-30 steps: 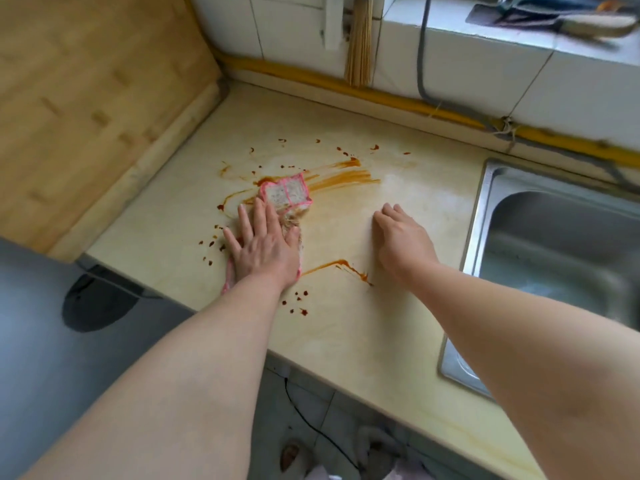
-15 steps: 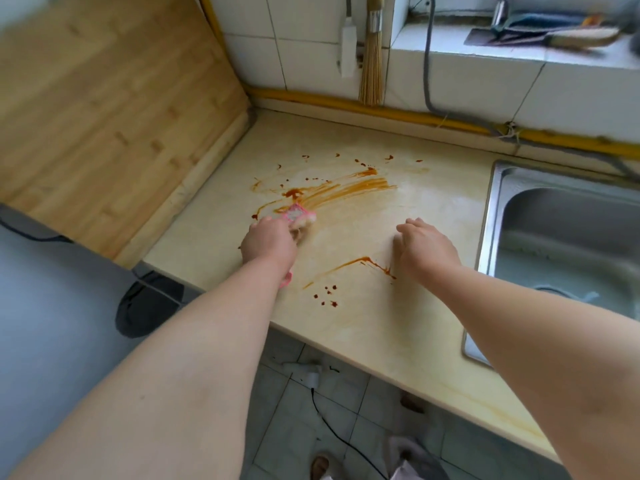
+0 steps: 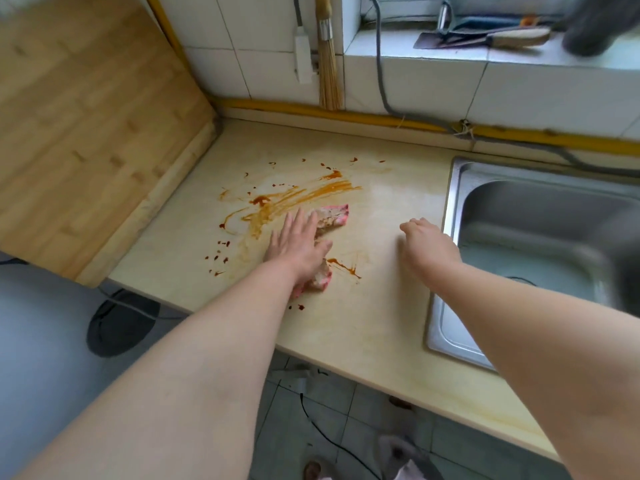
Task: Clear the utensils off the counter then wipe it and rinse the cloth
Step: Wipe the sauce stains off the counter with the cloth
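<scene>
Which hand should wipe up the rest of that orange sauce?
Left. The left hand presses flat on the cloth, right beside the sauce smears. The right hand holds nothing, nearer the sink.

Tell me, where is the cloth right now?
In the head view, the cloth lies on the counter under the flat left hand, beside the orange smears, left of the sink.

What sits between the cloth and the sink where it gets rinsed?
Only the person's own right hand, on the counter between the cloth under the left hand and the sink. Nothing else visible.
</scene>
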